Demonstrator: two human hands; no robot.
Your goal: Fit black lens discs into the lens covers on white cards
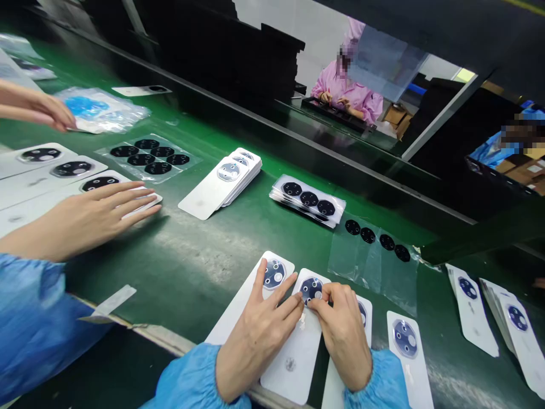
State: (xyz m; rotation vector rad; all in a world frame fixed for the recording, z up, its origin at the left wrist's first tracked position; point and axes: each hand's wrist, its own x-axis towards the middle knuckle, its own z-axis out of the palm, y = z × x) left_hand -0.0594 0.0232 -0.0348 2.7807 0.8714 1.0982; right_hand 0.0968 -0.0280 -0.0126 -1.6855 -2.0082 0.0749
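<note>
The task's main piece, a white phone back panel with a round dark-blue camera disc, lies flat on the green desk, its plain end reaching the near edge. The person's left hand bears on it from the left, fingers spread, some fingertips by the disc's left rim and the forefinger over the neighbouring left panel; this grip is clasped around nothing. At the disc's right rim, the right hand draws thumb and forefinger close together; whether its grip has hold of anything between them, I cannot tell. A third panel lies partly under the right hand, and a fourth panel just beyond it along the near edge.

Farther toward the far edge stand a stack of white panels, a pile of sheets with three black discs and clear film carrying four more. At the left, a co-worker's hand rests on a row of panels; another hand touches clear plastic bags. Past the far edge sits a person in pink.
</note>
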